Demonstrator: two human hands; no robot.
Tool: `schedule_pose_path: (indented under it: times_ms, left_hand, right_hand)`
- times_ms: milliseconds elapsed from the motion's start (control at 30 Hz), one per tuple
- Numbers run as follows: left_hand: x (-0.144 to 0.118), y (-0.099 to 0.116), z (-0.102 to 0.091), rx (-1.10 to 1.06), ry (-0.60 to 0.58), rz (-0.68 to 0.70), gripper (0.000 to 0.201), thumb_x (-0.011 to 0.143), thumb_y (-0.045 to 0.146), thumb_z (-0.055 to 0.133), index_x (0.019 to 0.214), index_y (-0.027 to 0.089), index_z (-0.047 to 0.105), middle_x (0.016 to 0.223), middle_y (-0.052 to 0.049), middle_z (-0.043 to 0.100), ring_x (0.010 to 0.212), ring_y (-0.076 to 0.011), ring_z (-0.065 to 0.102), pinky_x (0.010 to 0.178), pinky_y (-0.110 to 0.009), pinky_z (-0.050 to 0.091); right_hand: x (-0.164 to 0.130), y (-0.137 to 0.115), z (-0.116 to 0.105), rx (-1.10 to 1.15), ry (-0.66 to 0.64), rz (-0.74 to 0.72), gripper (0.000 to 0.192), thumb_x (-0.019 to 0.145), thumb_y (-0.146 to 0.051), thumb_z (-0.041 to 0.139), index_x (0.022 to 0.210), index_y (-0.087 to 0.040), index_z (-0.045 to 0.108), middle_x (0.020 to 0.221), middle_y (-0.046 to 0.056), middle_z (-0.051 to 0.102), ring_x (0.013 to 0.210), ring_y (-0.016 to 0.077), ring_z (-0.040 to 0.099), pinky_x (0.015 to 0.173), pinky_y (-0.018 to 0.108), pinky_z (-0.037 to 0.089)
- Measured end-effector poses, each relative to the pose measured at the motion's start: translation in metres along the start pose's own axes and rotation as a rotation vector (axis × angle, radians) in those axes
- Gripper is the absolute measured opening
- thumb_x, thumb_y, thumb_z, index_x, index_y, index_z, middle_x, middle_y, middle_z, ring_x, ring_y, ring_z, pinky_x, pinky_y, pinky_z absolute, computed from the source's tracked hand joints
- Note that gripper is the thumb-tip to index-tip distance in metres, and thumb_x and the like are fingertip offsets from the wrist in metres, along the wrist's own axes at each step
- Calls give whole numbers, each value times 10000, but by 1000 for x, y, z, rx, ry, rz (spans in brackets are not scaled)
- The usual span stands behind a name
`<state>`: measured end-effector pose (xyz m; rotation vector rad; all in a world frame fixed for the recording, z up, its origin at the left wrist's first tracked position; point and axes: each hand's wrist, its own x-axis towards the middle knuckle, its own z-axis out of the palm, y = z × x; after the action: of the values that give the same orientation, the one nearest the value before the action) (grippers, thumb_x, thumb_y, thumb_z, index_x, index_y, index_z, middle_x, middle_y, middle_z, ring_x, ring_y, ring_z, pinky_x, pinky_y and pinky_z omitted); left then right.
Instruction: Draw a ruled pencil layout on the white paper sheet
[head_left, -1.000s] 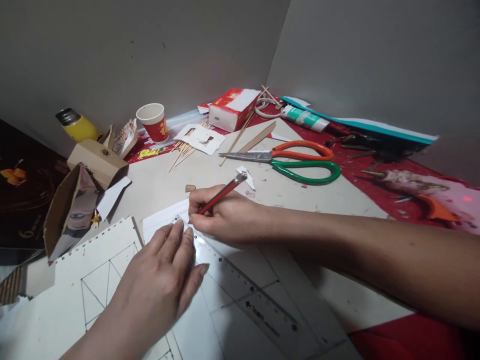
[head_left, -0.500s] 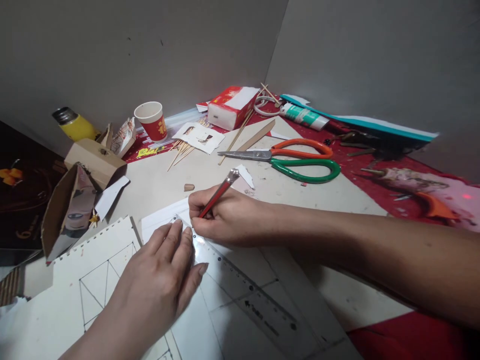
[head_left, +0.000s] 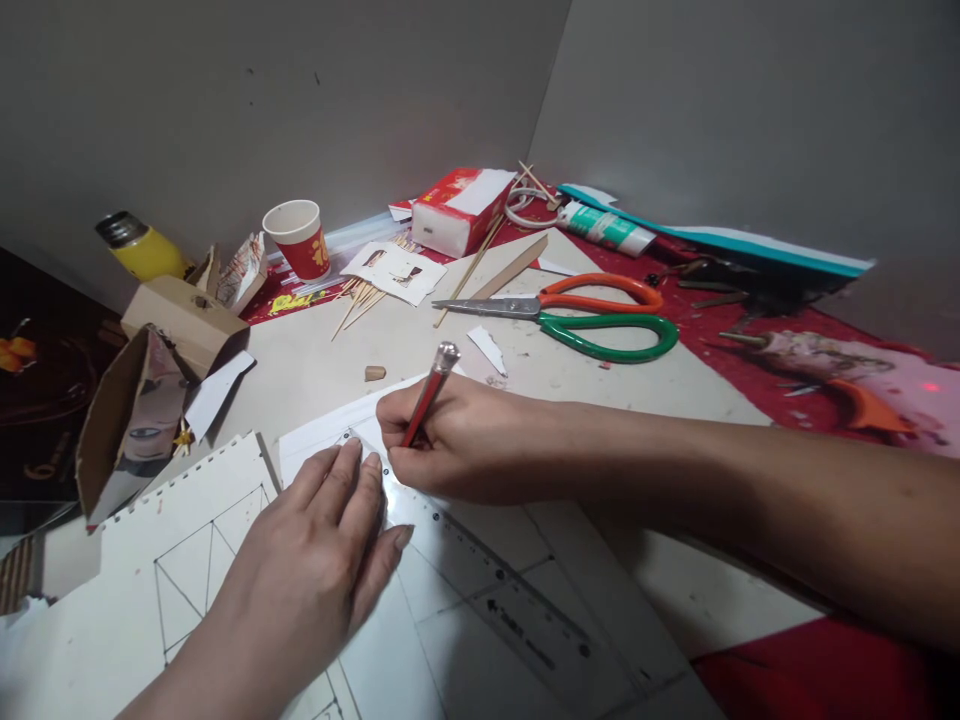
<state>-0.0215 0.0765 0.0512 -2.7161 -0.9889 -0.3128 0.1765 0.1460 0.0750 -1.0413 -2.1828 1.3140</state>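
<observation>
A clear plastic ruler (head_left: pixel 510 590) lies slantwise over a white sheet of paper (head_left: pixel 450 665) that bears ruled lines. My left hand (head_left: pixel 322 555) presses down on the ruler's upper end, its fingers stretched out flat. In my right hand (head_left: pixel 450 440) is a red pencil (head_left: pixel 429 395) with a silver end, held upright beside the ruler's edge. The writing tip is hidden behind my fingers. Under my left forearm, a notebook page (head_left: pixel 127 600) with a drawn figure of triangles and dots lies left of the sheet.
Scissors (head_left: pixel 555 318) with orange and green handles lie beyond my right hand. Behind stand a paper cup (head_left: pixel 304 255), a red-and-white box (head_left: pixel 461 215) and a yellow bottle (head_left: pixel 154 255). Cut cardboard (head_left: pixel 187 325) is at left, a glue gun (head_left: pixel 840 375) at right. Thin sticks (head_left: pixel 356 305) are scattered about.
My right hand has slid slightly along the ruler's edge to the right, and the pencil stands a bit more upright. My left hand and the ruler hold their place.
</observation>
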Motion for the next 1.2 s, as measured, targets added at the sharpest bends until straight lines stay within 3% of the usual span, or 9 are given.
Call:
schedule_pose_path:
  times_ms: [967, 1200]
  left_hand:
    - [2, 0, 1, -14, -3, -6, 348, 994, 270, 540, 1097, -12, 715, 1168, -274, 721, 1068, -427, 673, 821, -568, 638]
    - [-5, -4, -1, -40, 35, -3, 306, 973, 265, 604, 1088, 5, 719, 1172, -263, 721, 1044, -402, 676, 804, -528, 638]
  right_hand:
    - [-3, -7, -2, -42, -73, 141, 242, 681, -27, 551, 562, -206, 441, 521, -70, 439, 549, 94, 359, 492, 259, 272]
    - [-10, -15, -13, 16, 80, 81, 260, 644, 18, 572, 541, -194, 464, 477, -95, 417, 473, 64, 361, 437, 227, 265]
